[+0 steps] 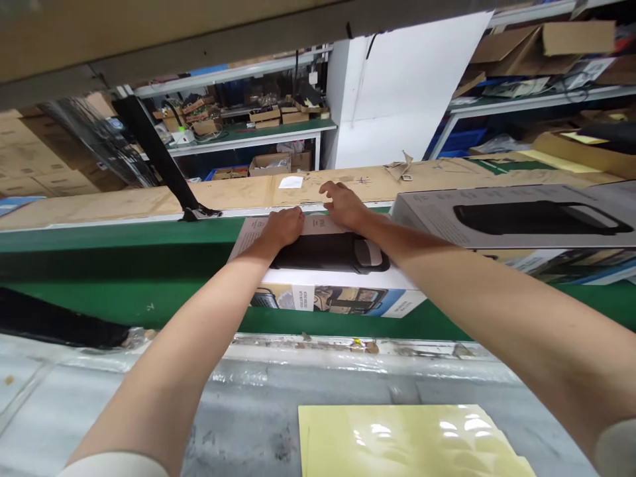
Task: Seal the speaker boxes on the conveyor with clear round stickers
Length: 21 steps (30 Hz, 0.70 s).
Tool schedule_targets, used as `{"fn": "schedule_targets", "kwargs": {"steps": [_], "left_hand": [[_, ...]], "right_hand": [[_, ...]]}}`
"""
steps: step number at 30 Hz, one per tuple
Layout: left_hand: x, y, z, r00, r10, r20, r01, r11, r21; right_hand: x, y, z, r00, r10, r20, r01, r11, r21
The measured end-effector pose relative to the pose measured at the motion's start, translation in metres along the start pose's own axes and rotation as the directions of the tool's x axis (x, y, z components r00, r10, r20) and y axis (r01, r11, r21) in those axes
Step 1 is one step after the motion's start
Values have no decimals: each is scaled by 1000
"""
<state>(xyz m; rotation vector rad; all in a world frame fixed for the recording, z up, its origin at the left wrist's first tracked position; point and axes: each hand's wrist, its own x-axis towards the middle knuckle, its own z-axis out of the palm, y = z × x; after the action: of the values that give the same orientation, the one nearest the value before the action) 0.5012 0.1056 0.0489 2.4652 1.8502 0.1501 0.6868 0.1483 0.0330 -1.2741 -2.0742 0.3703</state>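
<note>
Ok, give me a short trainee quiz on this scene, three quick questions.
1. True or false: the left hand rests on top of the white product box.
2. Which reaches further across that box, the left hand or the right hand?
3. What colour is the belt under the box?

Key: 1. True. 2. The right hand. 3. Green.

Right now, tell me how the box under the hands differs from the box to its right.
The box under the hands has the left hand and right hand on it, while the box to its right has no hand on it. The first has a pale top; the second's is grey and runs out of view. Both lie on the green belt, each with a dark product picture on top.
</note>
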Motion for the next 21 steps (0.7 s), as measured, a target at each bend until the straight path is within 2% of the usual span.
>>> {"fn": "schedule_targets", "kwargs": {"steps": [2,4,6,8,11,13,14,16,18,19,21], "left_hand": [[0,-1,0,1000,1,-4,-1,1000,-7],[0,-2,1,1000,0,-10,0,1000,-7],[0,-3,0,1000,1,-9,-1,1000,-1],[-2,-4,-2,1000,12,6,-12,1000,8],[-6,-3,-7,998,37,46,-38,999,16],[-6,-1,-10,997,39,65,-40,999,14],[-6,1,-10,997,38,62,-38,999,12],[-4,5,-9,999,33,36,-33,999,11],[-5,9,-9,1000,19,8,-20,1000,18],[-6,11,-9,1000,9,0,-9,1000,24],[-11,14,-10,999,-31,-20,32,999,41]], "right_hand": [[-13,-3,0,997,-73,11,73,997,-30],[-24,-7,0,987,-143,68,146,988,-41],[-29,-13,2,979,-161,128,168,985,-45],[-27,-22,2,979,-96,178,112,991,-77],[-23,-32,-7,971,89,220,-53,985,-166],[-34,-31,-19,961,175,216,-125,966,-226],[-47,-29,-28,965,178,192,-128,961,-247],[-90,-27,-49,989,111,94,-84,962,-259],[-153,-33,-73,999,3,-41,-12,976,-219],[-189,-39,-85,998,-4,-69,-10,979,-204],[-263,-55,-101,1000,4,-7,-5,987,-162]]}}
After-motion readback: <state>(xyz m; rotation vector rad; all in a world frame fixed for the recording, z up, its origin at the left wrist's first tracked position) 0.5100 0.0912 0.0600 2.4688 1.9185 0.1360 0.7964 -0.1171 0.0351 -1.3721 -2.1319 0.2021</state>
